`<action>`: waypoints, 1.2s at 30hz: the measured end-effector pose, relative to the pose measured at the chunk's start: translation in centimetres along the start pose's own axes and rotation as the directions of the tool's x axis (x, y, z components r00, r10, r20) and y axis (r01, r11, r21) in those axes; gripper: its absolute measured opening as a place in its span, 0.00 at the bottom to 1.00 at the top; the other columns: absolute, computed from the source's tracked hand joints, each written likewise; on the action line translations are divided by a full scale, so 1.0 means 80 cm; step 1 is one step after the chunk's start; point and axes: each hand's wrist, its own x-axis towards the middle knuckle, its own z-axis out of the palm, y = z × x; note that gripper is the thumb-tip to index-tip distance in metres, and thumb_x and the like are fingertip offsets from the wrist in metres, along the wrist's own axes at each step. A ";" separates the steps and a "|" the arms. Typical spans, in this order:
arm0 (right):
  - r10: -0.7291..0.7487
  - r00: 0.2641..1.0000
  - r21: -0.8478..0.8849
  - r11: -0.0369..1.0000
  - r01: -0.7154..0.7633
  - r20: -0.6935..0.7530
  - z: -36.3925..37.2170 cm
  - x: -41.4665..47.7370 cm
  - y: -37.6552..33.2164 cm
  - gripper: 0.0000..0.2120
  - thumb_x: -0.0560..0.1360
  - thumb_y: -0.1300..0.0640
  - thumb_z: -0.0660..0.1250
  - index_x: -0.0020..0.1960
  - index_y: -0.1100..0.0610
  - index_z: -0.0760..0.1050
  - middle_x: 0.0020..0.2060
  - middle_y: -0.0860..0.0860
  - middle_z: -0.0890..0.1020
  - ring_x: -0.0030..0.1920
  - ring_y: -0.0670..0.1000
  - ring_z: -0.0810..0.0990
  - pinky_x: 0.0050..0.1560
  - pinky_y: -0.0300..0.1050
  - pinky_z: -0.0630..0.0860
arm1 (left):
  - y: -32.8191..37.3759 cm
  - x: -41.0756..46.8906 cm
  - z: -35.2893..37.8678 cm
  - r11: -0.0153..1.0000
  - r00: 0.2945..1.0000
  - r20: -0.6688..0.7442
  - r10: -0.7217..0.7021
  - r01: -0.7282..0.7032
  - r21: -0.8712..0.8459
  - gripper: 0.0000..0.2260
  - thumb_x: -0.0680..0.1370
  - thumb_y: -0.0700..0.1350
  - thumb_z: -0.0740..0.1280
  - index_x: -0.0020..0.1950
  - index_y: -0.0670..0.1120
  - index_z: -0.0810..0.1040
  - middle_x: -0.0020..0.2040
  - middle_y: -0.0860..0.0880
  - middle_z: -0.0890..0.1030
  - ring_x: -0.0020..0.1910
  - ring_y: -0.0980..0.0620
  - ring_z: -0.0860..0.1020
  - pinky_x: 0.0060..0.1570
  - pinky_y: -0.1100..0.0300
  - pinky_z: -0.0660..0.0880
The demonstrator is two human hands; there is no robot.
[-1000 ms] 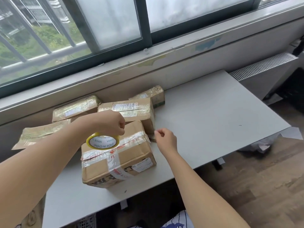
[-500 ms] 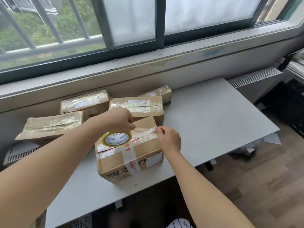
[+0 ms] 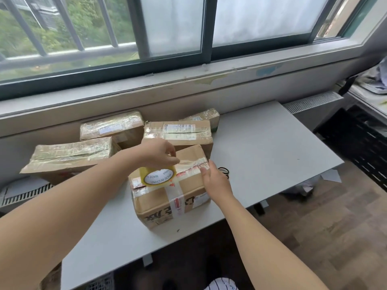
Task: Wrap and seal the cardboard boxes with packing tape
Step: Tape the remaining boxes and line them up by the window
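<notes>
A brown cardboard box point(image 3: 161, 203) with black lettering and older tape strips sits near the front edge of the grey table point(image 3: 261, 147). My left hand point(image 3: 158, 153) grips a yellow roll of clear packing tape point(image 3: 158, 175) just above the box top. A strip of clear tape point(image 3: 190, 163) runs from the roll across the top to the box's right edge. My right hand point(image 3: 213, 178) presses flat on that right edge, over the end of the strip.
Several taped boxes lie behind: one flat box at left point(image 3: 69, 155), one behind it point(image 3: 112, 127), one in the middle point(image 3: 178, 132) and a small one point(image 3: 204, 116) at the wall. Black scissors point(image 3: 225, 171) peek out right of my hand. A radiator grille point(image 3: 312, 101) stands at right.
My right hand came from the table beside the box onto its right edge and now lies flat on the tape. The left hand keeps the roll above the box. The camera tilted and moved closer.
</notes>
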 end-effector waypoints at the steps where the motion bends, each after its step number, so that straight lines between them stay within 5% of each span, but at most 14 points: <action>1: 0.009 1.000 0.003 1.000 -0.009 0.008 -0.001 -0.002 -0.001 0.29 0.84 0.37 0.48 0.80 0.49 0.58 0.72 0.51 0.74 0.70 0.58 0.74 0.63 0.60 0.76 | -0.006 -0.004 -0.001 0.995 1.000 0.009 0.013 -0.012 -0.096 0.13 0.80 0.58 0.68 0.57 0.51 0.83 0.53 0.53 0.82 0.52 0.52 0.81 0.55 0.54 0.80; 4: -0.003 1.000 -0.005 1.000 0.003 0.005 0.002 -0.003 0.003 0.27 0.85 0.40 0.47 0.81 0.49 0.57 0.73 0.51 0.73 0.70 0.58 0.73 0.63 0.58 0.75 | -0.018 -0.016 -0.002 0.963 0.999 0.013 0.053 -0.047 -0.264 0.13 0.79 0.58 0.70 0.57 0.51 0.83 0.53 0.54 0.83 0.52 0.55 0.81 0.55 0.57 0.80; 12: -0.003 0.993 -0.149 0.989 0.021 0.117 -0.006 0.008 -0.010 0.28 0.87 0.44 0.49 0.83 0.53 0.51 0.78 0.55 0.67 0.76 0.59 0.66 0.71 0.56 0.66 | -0.031 -0.015 -0.008 0.985 0.991 -0.131 -0.010 -0.013 -0.173 0.13 0.77 0.57 0.73 0.51 0.49 0.82 0.48 0.52 0.82 0.48 0.52 0.80 0.43 0.58 0.76; 21: -0.027 0.991 -0.400 0.913 0.077 0.129 -0.016 0.028 -0.049 0.23 0.87 0.48 0.51 0.78 0.56 0.60 0.69 0.58 0.75 0.66 0.62 0.75 0.59 0.54 0.73 | -0.033 -0.033 0.005 0.959 0.995 -0.098 -0.011 -0.017 -0.282 0.16 0.78 0.60 0.71 0.56 0.49 0.81 0.52 0.52 0.81 0.50 0.54 0.80 0.43 0.61 0.78; 25: -0.060 0.987 -0.486 0.865 0.126 0.149 -0.013 0.035 -0.065 0.18 0.87 0.49 0.51 0.73 0.54 0.64 0.64 0.57 0.77 0.60 0.60 0.77 0.53 0.53 0.76 | -0.040 -0.049 0.021 0.896 0.999 -0.039 -0.025 0.005 -0.443 0.12 0.79 0.58 0.70 0.58 0.53 0.81 0.58 0.53 0.80 0.54 0.56 0.79 0.51 0.59 0.78; 31: -0.086 0.985 -0.542 0.826 0.155 0.151 -0.010 0.040 -0.074 0.15 0.87 0.48 0.51 0.69 0.53 0.67 0.63 0.55 0.76 0.60 0.59 0.77 0.55 0.55 0.76 | -0.038 -0.064 0.043 0.783 0.993 0.063 -0.101 0.118 -0.611 0.09 0.80 0.57 0.70 0.57 0.55 0.81 0.54 0.52 0.79 0.49 0.53 0.81 0.39 0.60 0.77; 36: -0.080 0.996 -0.433 0.900 0.056 -0.037 -0.016 0.022 -0.086 0.21 0.84 0.52 0.61 0.75 0.54 0.65 0.69 0.56 0.71 0.65 0.60 0.74 0.57 0.54 0.74 | -0.034 -0.068 0.051 0.589 0.996 0.033 -0.085 0.077 -0.805 0.09 0.80 0.54 0.72 0.57 0.52 0.83 0.55 0.48 0.84 0.52 0.48 0.84 0.47 0.55 0.83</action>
